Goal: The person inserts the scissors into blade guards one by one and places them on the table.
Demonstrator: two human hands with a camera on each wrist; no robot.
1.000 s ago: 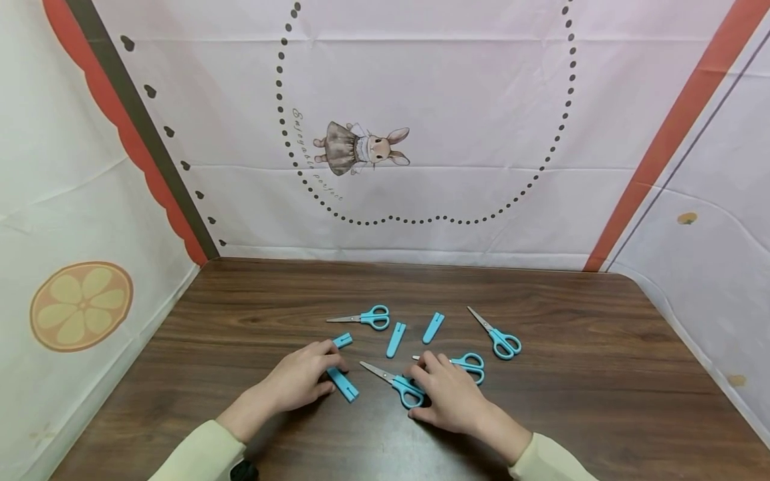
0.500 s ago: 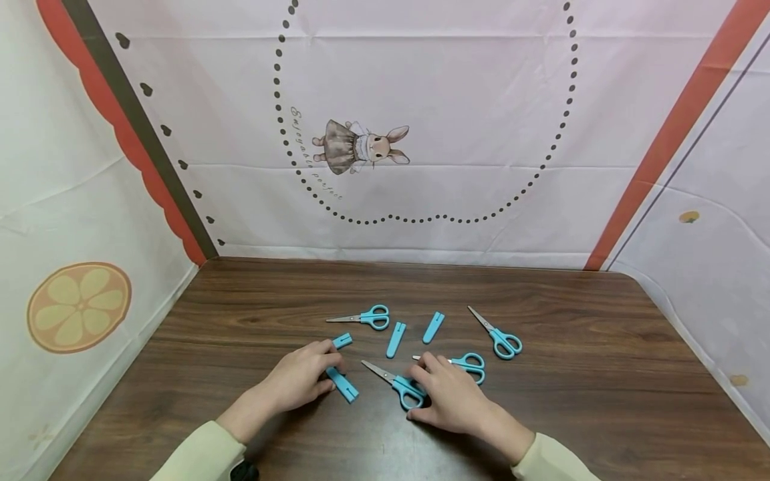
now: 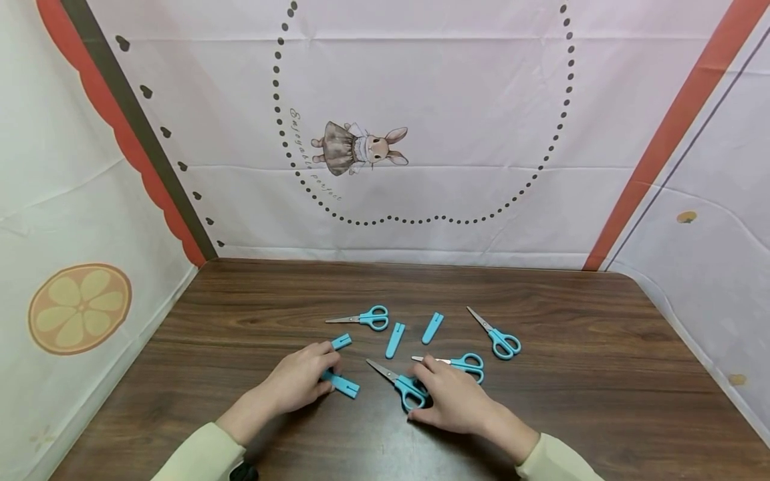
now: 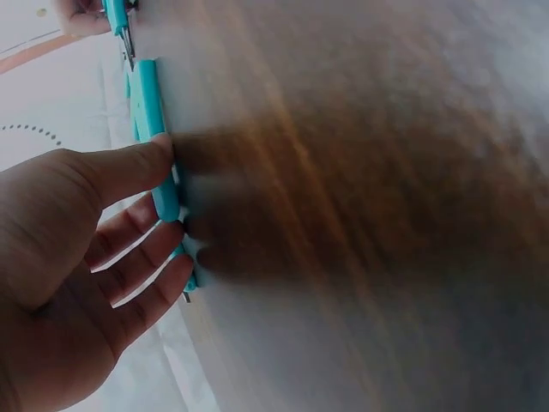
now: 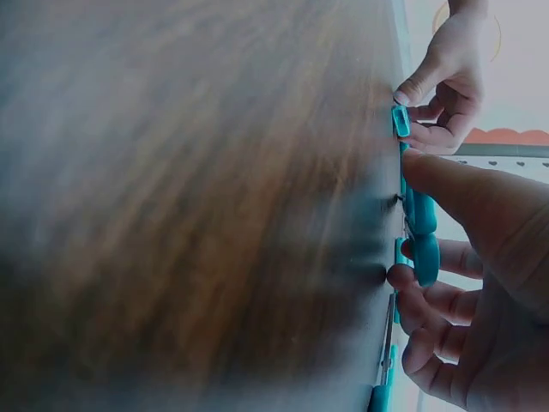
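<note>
My left hand (image 3: 297, 377) pinches a light-blue scissors cover (image 3: 345, 385) between thumb and fingers. In the left wrist view, the thumb lies along one side of this cover (image 4: 151, 103). Its slotted open end points right, towards a pair of blue-handled scissors (image 3: 411, 393). My right hand (image 3: 454, 397) holds those scissors by the handle loops, thumb on the near side, with the blades pointing up and left. The right wrist view shows the handle (image 5: 425, 249) between thumb and index finger. Blade tips and cover mouth are apart. Another cover (image 3: 341, 341) lies just beyond my left fingers.
Another pair of scissors (image 3: 469, 364) lies right beside my right fingertips, its blades partly hidden. Farther back are scissors (image 3: 374, 318) at left, scissors (image 3: 502, 342) at right, and two covers (image 3: 394, 341) (image 3: 432, 328) between. A patterned cloth (image 3: 481, 133) hangs behind the brown table (image 3: 571, 387).
The cover in my left hand has turned from a steep slant to a flatter angle. The scissors in my right hand have shifted slightly right.
</note>
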